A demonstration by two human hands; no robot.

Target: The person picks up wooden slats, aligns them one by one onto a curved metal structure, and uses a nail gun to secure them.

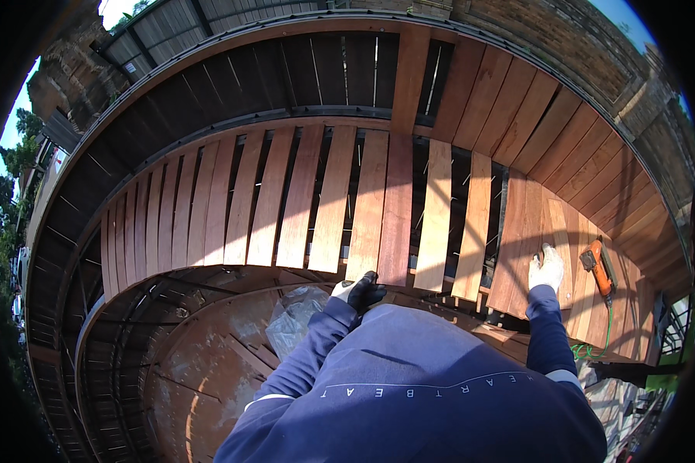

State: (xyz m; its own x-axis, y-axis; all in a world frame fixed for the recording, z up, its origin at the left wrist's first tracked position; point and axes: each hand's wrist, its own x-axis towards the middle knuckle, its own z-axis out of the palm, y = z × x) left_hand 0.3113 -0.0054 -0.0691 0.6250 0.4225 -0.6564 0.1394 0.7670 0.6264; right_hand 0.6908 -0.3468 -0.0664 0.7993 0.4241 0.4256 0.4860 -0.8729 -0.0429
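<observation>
My left hand (359,293), in a grey glove with dark fingers, is at the near end of a reddish-brown wooden plank (369,204). Its fingers close around the plank's edge, partly in shadow. My right hand (547,268), in a pale glove, rests on closely laid planks (523,231) to the right, its fingers reaching forward over the wood. Just right of that hand lies an orange power tool (597,266) with a green cable (608,328). Between my hands, two paler planks (435,220) lie with gaps on either side.
Spaced planks curve away left over a dark metal frame (286,108). A higher tier of fitted boards (571,147) rises at the far right. Below left are a rusty round floor (185,370), clear plastic sheeting (293,312) and loose wood strips (251,355). Brick walls (548,46) stand behind.
</observation>
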